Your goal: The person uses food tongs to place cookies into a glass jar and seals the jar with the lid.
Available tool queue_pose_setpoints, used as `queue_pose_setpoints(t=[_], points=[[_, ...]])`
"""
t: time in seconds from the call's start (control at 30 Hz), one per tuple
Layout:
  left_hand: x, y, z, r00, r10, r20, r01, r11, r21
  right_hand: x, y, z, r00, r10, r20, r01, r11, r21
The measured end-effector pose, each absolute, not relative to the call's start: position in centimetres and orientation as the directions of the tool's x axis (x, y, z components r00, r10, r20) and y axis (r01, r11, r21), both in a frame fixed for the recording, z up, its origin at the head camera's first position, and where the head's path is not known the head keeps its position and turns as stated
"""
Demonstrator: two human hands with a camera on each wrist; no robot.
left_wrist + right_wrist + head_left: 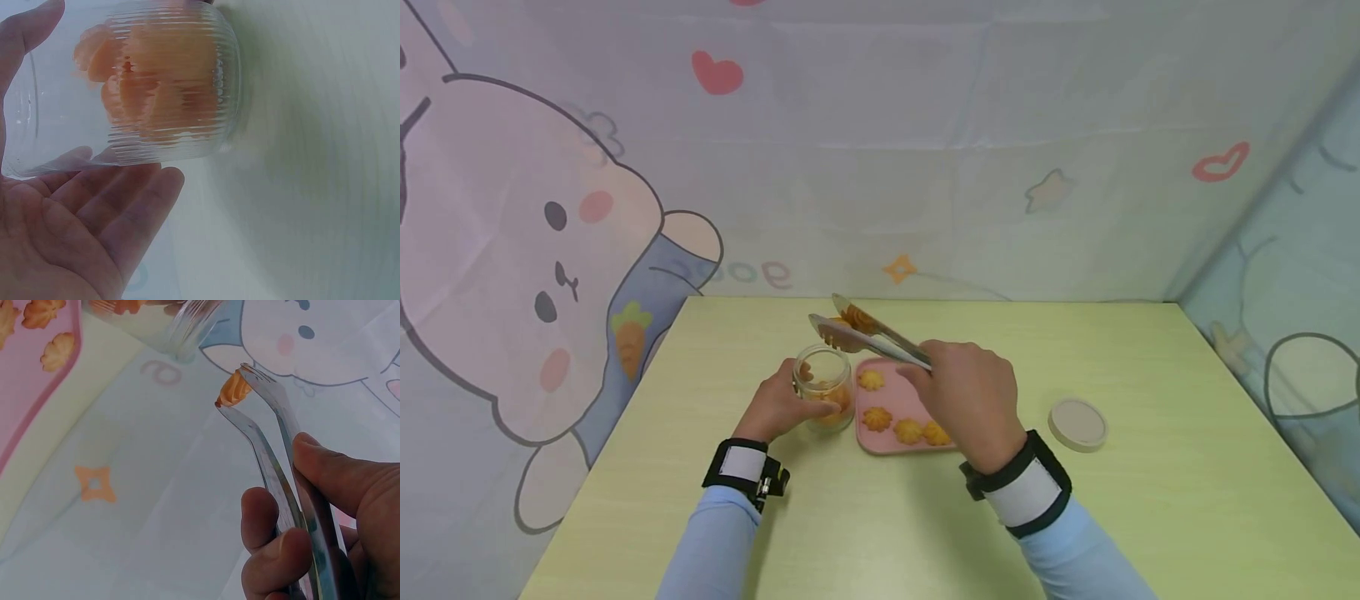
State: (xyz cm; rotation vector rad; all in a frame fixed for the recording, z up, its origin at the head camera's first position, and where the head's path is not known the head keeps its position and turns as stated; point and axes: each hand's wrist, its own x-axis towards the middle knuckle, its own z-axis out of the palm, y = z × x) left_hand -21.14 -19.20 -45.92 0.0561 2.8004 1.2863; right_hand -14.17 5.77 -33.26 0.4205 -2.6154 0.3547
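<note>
The right hand is raised over the right part of the tray, angled far left; the left hand stands at the jar's left side. In view: one glass jar containing cookies, four cookies on the tray, one lid at right on the tabletop. Right fingers grip tongs pinching one cookie in midair; left fingers and thumb hold the jar.

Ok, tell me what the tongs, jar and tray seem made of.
Tongs: shiny metal, likely steel, judging by silvery glints. Jar: clear, ribbed glass or rigid plastic; cookies show through. Tray: smooth, opaque pink, perhaps plastic; uniform colour, no metallic shine.
</note>
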Motion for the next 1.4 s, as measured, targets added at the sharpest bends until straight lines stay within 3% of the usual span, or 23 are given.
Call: queue_pose_setpoints(t=[0.3, 1.0, 1.4], points=[[-21.2, -18.7, -45.8, -0.997, 0.069, -0.041, 0.014, 0.649, 0.761, -14.1, 5.1, -33.4, -0.818, -0.276, 0.505, -0.396, 0.907, -0.145], [-21.2, -18.8, -45.8, -0.996, 0.08, -0.037, 0.024, 0.648, 0.762, -14.1, 7.1, -34.6, -0.85, -0.178, 0.496, -0.302, 0.936, -0.181], [-21.0, -19.1, -45.5, -0.996, 0.076, -0.052, 0.01, 0.648, 0.762, -13.9, 8.6, -36.0, -0.879, -0.112, 0.463, -0.264, 0.923, -0.279]])
